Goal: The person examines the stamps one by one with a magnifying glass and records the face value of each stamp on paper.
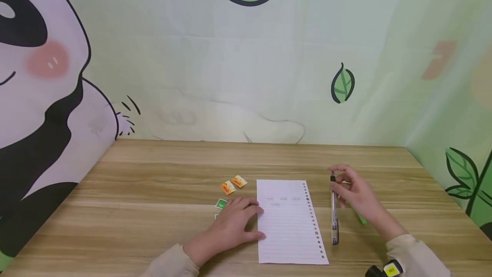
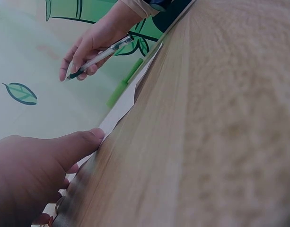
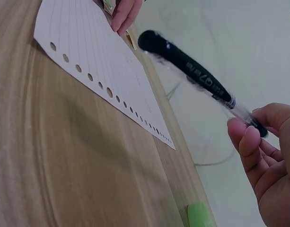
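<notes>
My right hand [image 1: 355,193] pinches a clear gel pen [image 1: 335,221] by its dark grip, above the table right of the paper. The pen's clip end points back toward me; in the right wrist view its black clip [image 3: 197,71] shows pale lettering. My left hand [image 1: 232,221] rests at the left edge of a lined sheet [image 1: 288,234], thumb and fingertips on that edge. Punched holes run down the sheet's right side, and faint handwriting [image 1: 283,200] stands in its upper part. In the left wrist view the left thumb [image 2: 83,144] lies at the paper's edge.
Two small orange-and-white packets [image 1: 227,187] lie beyond my left hand. Small green pieces [image 1: 221,203] show partly from under it. A green stick [image 2: 126,82] lies below my right hand. A black device with a yellow label [image 1: 392,268] is beside the right sleeve. A printed wall stands behind.
</notes>
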The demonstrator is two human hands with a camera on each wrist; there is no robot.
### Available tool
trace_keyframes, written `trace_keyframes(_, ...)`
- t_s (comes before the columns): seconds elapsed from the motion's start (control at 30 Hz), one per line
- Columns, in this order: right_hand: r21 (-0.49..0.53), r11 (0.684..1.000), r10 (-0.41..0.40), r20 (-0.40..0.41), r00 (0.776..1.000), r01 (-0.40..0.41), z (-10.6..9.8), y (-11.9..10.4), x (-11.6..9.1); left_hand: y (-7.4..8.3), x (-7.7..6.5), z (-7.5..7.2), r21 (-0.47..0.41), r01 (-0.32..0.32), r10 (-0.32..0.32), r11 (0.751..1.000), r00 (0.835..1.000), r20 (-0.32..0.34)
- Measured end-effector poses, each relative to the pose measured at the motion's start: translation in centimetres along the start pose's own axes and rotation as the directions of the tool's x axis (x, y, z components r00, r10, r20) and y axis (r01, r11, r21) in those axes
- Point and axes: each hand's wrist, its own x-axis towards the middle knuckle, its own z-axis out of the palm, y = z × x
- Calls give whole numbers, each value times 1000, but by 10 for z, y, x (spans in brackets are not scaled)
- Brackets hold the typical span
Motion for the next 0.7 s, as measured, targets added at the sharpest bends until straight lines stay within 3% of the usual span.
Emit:
trace_keyframes(0.3, -73, 987, 142, -1, 990, -142, 5, 3, 1, 1, -1, -1, -6, -1, 1, 1000, 1000, -2)
trace_keyframes(0.7, -156, 962, 227, 10, 974, -223, 19, 12, -1, 1, -1, -1, -9, 3, -3, 1000, 1000, -2)
